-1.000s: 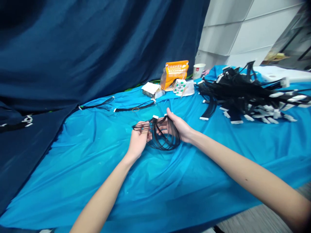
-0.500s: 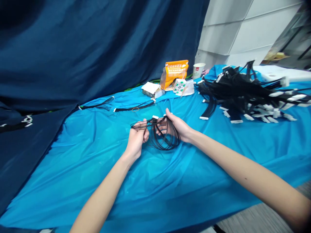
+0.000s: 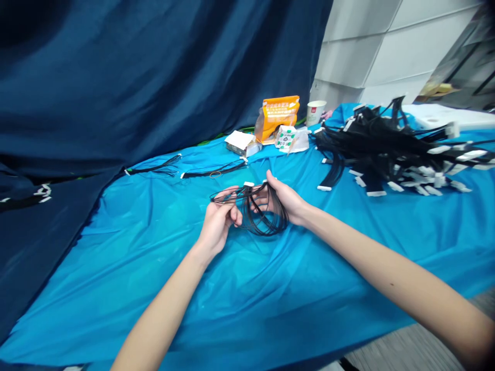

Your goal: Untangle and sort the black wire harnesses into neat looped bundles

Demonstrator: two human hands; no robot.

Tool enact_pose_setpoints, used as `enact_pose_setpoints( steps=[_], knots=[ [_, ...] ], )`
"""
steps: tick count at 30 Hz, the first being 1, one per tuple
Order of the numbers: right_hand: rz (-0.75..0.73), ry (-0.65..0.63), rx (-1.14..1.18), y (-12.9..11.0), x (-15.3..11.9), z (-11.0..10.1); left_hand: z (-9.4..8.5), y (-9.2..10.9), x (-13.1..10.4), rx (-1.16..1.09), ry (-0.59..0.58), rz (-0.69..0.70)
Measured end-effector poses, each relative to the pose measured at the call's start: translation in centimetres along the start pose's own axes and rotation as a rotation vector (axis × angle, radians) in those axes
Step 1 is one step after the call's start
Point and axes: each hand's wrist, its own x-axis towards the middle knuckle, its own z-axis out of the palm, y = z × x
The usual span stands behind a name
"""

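Observation:
Both hands hold one looped black wire harness, raised above the blue sheet. My left hand is closed around the thin wires at the harness's left end, its index finger partly behind them and the other fingers curled. On the other side, my right hand grips the loop, thumb pointing up and fingers behind the wires. A white connector sticks up at the top of the loop between the hands. Another white end shows by my right thumb. The wires hang down in a round bundle, and the fingers behind them are partly hidden.
A big pile of black harnesses with white connectors lies at right. Two harnesses rest behind my hands. At the back stand a small box, an orange pouch, a white-green packet and a paper cup.
My left thumb has moved down and its index finger has straightened along the wires, loosening the pinch. The loop and its connector have shifted slightly right. My right hand keeps its hold.

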Motion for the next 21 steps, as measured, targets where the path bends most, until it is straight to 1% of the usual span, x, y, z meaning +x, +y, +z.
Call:
enact_pose_setpoints(
  steps=[2,4,7,10,13,16,19,21],
  knots=[
    [-0.010,0.045,0.010,-0.2,0.0,-0.1,-0.1,0.2,0.0,-0.046,-0.006,-0.021],
    [-0.029,0.076,0.020,-0.5,0.0,-0.3,-0.1,0.5,-0.1,-0.101,0.011,-0.014],
    [-0.047,0.091,0.029,-0.7,0.0,-0.5,0.0,0.8,-0.2,-0.142,0.020,0.075],
    [-0.041,0.081,0.028,-0.6,0.1,-0.5,0.2,0.8,-0.3,-0.117,0.014,0.165],
    [-0.031,0.086,0.012,-0.2,0.2,-0.5,0.2,0.5,-0.1,-0.070,0.078,0.188],
    [-0.027,0.092,-0.003,0.1,0.3,-0.5,-0.2,0.0,0.4,-0.061,0.172,0.161],
    [-0.024,0.067,-0.010,0.1,0.3,-0.5,-0.8,-0.3,0.7,-0.077,0.265,0.131],
    [-0.027,0.061,-0.016,0.0,0.3,-0.5,-1.0,-0.4,0.7,-0.078,0.259,0.112]
  ],
)
